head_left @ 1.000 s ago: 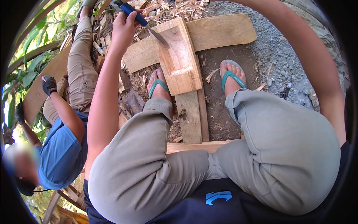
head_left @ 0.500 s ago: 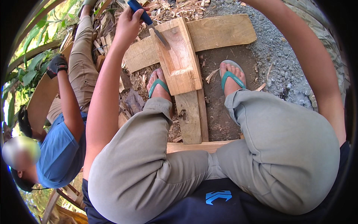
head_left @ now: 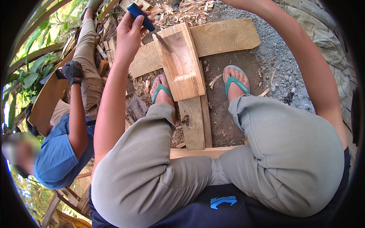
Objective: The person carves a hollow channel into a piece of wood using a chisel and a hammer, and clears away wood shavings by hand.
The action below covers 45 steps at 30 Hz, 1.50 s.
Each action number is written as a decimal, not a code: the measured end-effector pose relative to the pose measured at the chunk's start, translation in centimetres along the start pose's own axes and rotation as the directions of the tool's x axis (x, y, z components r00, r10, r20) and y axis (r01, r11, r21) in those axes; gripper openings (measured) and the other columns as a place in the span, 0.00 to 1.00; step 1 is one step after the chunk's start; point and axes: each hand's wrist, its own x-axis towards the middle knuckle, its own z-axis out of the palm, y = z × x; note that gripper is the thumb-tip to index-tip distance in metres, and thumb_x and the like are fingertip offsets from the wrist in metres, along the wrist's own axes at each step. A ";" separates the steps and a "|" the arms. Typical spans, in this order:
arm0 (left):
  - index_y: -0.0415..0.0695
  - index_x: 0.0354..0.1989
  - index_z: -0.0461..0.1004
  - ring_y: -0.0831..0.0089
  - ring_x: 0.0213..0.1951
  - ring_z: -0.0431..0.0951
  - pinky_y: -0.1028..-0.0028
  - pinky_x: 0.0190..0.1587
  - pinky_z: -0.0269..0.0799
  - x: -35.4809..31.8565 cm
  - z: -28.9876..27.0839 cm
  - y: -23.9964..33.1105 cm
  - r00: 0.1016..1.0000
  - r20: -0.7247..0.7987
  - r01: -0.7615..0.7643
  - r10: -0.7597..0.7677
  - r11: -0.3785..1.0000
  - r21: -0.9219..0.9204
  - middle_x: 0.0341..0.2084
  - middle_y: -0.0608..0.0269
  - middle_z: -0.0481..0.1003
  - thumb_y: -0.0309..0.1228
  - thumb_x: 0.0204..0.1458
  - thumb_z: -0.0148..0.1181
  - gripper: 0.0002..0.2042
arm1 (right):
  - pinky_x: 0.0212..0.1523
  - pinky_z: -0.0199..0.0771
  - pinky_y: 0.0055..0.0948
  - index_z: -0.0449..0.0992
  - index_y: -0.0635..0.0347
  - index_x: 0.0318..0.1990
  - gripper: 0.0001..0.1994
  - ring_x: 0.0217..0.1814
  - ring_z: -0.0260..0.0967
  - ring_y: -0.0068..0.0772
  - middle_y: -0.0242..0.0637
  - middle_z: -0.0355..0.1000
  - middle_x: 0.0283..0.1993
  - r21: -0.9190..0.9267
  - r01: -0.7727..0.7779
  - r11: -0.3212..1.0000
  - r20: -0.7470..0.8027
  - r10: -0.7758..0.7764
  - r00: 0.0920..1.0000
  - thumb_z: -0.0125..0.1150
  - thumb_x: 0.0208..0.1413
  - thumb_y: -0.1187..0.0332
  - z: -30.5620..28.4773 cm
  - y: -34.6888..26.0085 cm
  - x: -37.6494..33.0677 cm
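My left hand (head_left: 129, 36) is closed on a chisel (head_left: 141, 17) by its blue handle. The metal blade slants down to the right, and its tip meets the inner left side of a hollowed wooden block (head_left: 189, 86). A rectangular recess with rough, freshly cut faces is carved into this block. Beneath it lie a wide plank (head_left: 228, 36) running crosswise and a narrower board (head_left: 192, 123) pointing toward me. My right forearm (head_left: 300, 49) arches up past the top edge, and the hand itself is out of the picture.
My sandaled feet (head_left: 236, 81) stand on either side of the block. Wood shavings (head_left: 186, 13) litter the ground beyond it, with grey gravel (head_left: 281, 81) at right. On the left, a co-worker in a blue shirt (head_left: 61, 152) grips a curved board (head_left: 47, 100) with gloved hands.
My left hand and the chisel have shifted slightly lower, with the handle tilted a little differently. My right arm has moved left along the top edge. The co-worker's gloved hand has moved right.
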 end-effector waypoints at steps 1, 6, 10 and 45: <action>0.38 0.67 0.64 0.65 0.51 0.83 0.68 0.53 0.81 0.2 -0.3 -0.2 1.000 0.006 0.006 -0.006 1.000 0.024 0.52 0.55 0.78 0.30 0.72 0.49 0.18 | 0.45 0.75 0.33 0.85 0.59 0.51 0.19 0.39 0.77 0.31 0.45 0.83 0.40 0.004 0.022 1.000 -0.006 -0.022 1.000 0.59 0.67 0.54 0.0 0.1 -0.1; 0.40 0.70 0.62 0.64 0.53 0.82 0.67 0.55 0.80 0.8 -0.9 -1.2 0.999 0.038 -0.014 0.014 1.000 0.005 0.54 0.55 0.78 0.31 0.72 0.48 0.20 | 0.44 0.75 0.32 0.84 0.60 0.51 0.19 0.39 0.77 0.30 0.46 0.83 0.39 -0.024 0.046 0.999 0.030 -0.045 0.999 0.60 0.66 0.55 -0.2 -1.0 -0.7; 0.38 0.70 0.62 0.64 0.52 0.82 0.67 0.55 0.80 1.4 -0.4 -1.3 0.998 0.063 -0.007 0.005 1.000 0.029 0.54 0.55 0.78 0.30 0.72 0.48 0.21 | 0.40 0.75 0.35 0.85 0.60 0.48 0.18 0.33 0.76 0.33 0.46 0.82 0.34 -0.075 0.035 0.997 0.054 -0.030 0.998 0.61 0.65 0.55 -0.5 -1.5 -0.8; 0.32 0.57 0.72 0.69 0.51 0.83 0.72 0.53 0.81 3.5 1.4 -0.9 0.988 0.004 0.146 -0.153 0.950 0.274 0.50 0.55 0.81 0.31 0.71 0.51 0.15 | 0.28 0.67 0.37 0.84 0.67 0.36 0.20 0.23 0.64 0.27 0.40 0.70 0.18 -0.136 0.040 0.990 0.117 -0.024 0.993 0.64 0.63 0.54 -0.1 1.3 3.3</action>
